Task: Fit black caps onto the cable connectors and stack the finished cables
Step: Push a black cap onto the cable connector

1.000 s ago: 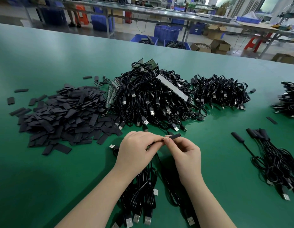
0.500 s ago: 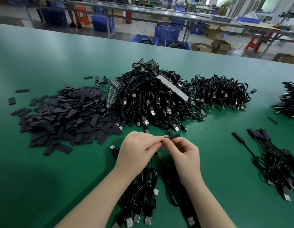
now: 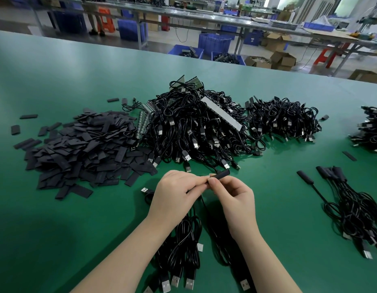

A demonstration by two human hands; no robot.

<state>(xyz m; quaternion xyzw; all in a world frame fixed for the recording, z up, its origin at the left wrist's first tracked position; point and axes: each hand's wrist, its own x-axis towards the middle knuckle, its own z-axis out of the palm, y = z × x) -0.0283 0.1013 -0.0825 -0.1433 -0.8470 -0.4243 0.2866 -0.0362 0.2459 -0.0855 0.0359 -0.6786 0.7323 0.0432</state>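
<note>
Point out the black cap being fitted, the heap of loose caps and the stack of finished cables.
black cap (image 3: 222,173), head view, on its free end beyond the fingertips.
heap of loose caps (image 3: 84,153), head view, middle of the heap.
stack of finished cables (image 3: 360,210), head view, the bundled cords.

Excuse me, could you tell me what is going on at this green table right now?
A person is fitting a black cap onto a cable end. The right hand pinches the cap while the left hand grips the cable. A heap of loose caps lies to the left, a big pile of uncapped cables sits behind the hands, and capped cables lie stacked on the right of the table.
</note>
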